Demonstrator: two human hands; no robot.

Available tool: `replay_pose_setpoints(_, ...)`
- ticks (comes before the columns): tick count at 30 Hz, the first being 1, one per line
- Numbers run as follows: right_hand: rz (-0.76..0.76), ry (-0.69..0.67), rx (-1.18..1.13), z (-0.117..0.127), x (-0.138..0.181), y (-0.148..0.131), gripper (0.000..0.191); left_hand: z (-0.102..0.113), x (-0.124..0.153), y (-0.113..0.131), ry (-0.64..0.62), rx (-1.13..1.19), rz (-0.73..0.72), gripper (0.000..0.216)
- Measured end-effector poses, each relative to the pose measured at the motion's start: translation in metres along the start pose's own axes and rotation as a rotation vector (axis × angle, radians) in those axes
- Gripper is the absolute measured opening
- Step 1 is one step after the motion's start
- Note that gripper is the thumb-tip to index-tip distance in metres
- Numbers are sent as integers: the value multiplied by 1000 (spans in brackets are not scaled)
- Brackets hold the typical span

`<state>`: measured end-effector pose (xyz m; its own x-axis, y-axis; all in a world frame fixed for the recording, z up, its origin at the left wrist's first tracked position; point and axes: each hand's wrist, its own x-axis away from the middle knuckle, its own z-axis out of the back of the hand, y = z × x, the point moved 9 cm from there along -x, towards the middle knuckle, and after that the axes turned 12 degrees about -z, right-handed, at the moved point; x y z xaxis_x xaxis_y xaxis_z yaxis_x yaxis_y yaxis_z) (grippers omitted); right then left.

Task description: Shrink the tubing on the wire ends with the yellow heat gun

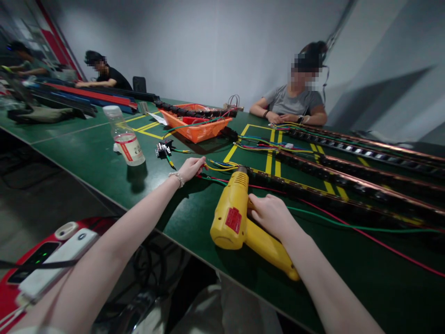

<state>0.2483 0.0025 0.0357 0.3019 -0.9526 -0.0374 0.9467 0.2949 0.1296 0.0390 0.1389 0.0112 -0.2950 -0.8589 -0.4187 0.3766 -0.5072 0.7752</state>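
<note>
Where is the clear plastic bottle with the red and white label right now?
In the head view, the clear plastic bottle stands upright on the green table, left of the left hand and the orange plastic basket.

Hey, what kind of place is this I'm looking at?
Probably a wiring assembly workshop: long green bench with loose wires, black cable tracks, and a yellow heat gun under the right hand; other people sit working nearby.

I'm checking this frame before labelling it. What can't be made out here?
- Head view: right hand covers the yellow heat gun grip; trigger hidden.
- Left hand fingertips on the wires: too small to tell which is pinched.
- Bottle label: blurred, unreadable.
</note>
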Motion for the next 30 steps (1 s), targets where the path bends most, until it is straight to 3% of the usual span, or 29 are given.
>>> replay_pose_setpoints(8,-16,-12,-5,1,4,4,15,16,3,9,29,-432,51,58)
replay_pose_setpoints(14,4,-17,-10,1,5,-3,16,26,2,6,80,-571,76,59)
replay_pose_setpoints(23,85,-21,-14,1,-6,-40,17,21,1,8,60,-549,33,56)
replay_pose_setpoints(30,134,26,-21,6,-23,-71,20,19,-1,-5,62,-349,23,59)
